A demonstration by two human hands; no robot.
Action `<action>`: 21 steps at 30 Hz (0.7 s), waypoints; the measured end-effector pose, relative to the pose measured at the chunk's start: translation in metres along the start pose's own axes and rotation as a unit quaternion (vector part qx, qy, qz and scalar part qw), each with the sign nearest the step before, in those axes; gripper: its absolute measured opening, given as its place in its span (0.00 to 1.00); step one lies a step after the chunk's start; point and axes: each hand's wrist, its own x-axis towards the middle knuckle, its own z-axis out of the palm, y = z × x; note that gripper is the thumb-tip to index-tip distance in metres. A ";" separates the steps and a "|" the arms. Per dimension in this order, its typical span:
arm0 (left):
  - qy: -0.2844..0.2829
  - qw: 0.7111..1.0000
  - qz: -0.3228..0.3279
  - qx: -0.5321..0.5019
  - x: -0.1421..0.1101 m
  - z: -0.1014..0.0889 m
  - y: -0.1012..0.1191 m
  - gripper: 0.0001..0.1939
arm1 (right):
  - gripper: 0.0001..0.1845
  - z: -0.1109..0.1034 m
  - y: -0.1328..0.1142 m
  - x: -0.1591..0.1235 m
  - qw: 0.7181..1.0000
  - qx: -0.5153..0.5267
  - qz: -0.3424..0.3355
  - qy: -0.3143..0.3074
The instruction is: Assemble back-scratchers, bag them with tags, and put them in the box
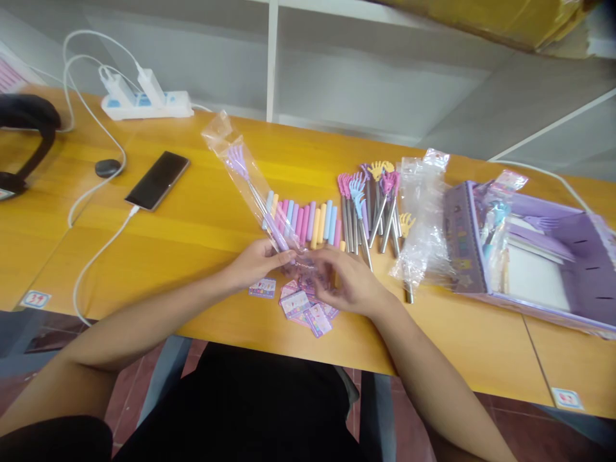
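Note:
My left hand (264, 262) is closed around the lower part of a clear plastic bag (222, 131) with a purple back scratcher (248, 176) inside, its hand-shaped head pointing up and left. At the bag's near end, my right hand (349, 279) pinches the crinkled plastic. Just beyond my hands lies a row of pastel handle tubes (308, 221) in blue, yellow, pink and purple. Under and in front of my hands are several small printed cards (294, 304). To the right lie several back scratcher heads on metal rods (357, 192).
A stack of clear bags (423, 215) lies beside an open purple box (457, 237) holding bagged scratchers and white card. At the left are a phone (158, 179) on a white cable, a power strip (147, 106) and a black headset-like object (36, 141). Grey shelving (337, 70) borders the back.

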 end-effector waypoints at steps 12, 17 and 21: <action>-0.051 0.995 -0.008 0.082 -0.005 0.008 -0.009 0.29 | 0.09 0.019 -0.003 0.003 0.991 -0.025 -0.029 0.131; -0.063 0.991 -0.010 0.122 -0.004 0.003 -0.009 0.30 | 0.09 0.021 -0.007 0.009 0.992 0.038 -0.004 0.118; -0.080 0.987 -0.012 0.140 -0.007 0.004 -0.005 0.29 | 0.06 0.021 -0.007 0.009 0.991 0.072 0.021 0.113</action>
